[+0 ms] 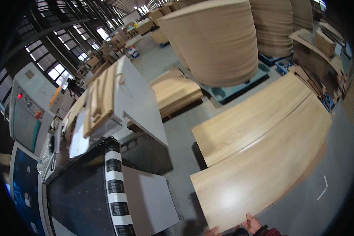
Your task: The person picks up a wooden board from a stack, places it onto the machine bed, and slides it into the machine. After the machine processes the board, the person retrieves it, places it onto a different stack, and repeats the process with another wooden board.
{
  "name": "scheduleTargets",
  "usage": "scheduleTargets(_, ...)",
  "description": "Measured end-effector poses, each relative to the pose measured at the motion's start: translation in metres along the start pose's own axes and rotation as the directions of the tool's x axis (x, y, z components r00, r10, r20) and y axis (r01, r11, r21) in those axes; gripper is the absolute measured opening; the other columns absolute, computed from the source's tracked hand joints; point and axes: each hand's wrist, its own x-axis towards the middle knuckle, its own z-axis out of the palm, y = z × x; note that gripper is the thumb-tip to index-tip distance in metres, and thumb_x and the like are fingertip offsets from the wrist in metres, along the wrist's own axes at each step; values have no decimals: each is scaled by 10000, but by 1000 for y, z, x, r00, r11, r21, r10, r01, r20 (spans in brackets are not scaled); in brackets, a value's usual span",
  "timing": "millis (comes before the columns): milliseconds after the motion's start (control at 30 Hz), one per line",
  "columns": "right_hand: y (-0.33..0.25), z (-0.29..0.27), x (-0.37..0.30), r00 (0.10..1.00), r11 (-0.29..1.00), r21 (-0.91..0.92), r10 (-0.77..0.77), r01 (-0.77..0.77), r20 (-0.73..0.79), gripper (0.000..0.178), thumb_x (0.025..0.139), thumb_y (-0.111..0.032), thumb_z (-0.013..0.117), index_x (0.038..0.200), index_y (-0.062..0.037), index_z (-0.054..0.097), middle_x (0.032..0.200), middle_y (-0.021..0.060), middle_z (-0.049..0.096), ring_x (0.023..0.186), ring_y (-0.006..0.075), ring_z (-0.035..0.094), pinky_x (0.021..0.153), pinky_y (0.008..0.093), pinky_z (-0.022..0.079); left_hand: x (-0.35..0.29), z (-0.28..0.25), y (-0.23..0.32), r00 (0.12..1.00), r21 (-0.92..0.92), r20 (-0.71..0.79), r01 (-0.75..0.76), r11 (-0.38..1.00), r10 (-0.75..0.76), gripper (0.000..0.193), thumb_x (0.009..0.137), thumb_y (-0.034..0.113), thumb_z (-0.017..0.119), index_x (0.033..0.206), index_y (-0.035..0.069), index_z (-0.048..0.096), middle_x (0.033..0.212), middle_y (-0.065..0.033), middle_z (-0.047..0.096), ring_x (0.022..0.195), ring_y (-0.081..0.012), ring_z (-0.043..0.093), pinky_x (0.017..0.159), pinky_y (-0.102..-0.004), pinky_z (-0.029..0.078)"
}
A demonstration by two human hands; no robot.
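A long light wood-grain board (259, 169) stretches from the bottom of the view toward the right. My left hand (211, 231) grips the near edge by its left corner; only the thumb and part of the fingers show at the lower rim. A little farther right, my right hand (252, 225) is closed on the same edge, its thumb over the top face and its other fingers partly hidden underneath. Beyond this board lies a second wood-grain board (240, 129), with a narrow dark gap between the two.
At left is a machine with a dark bed (80, 196) and a control panel (27, 114). Wooden strips (102, 98) lie on a grey-white table (137, 94). Stacked boards (175, 92) rest low behind it. A tall brown stack (220, 43) stands on a blue-green pallet (232, 92). Offcuts (314, 82) pile up at right.
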Motion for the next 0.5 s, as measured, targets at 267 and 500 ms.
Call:
scheduleTargets(267, -53, 77, -114, 927, 957, -179, 269, -227, 262, 531, 865, -359, 462, 1271, -40, 340, 1233, 157, 459, 1108, 284, 468, 928, 421, 367, -177, 28, 141, 932, -392, -360, -113, 913, -39, 260, 845, 82, 553, 1054, -32, 449, 983, -147, 556, 786, -252, 619, 698, -346, 533)
scheduleTargets(500, -123, -29, -48, 778, 788, -77, -616, 611, -126, 532, 906, -444, 365, 1255, -42, 363, 1215, 108, 492, 1101, 272, 486, 892, 403, 423, -273, -43, 195, 860, -25, -406, -347, 938, 307, 118, 828, 98, 555, 899, 7, 533, 774, -66, 603, 542, -144, 578, 490, -224, 465)
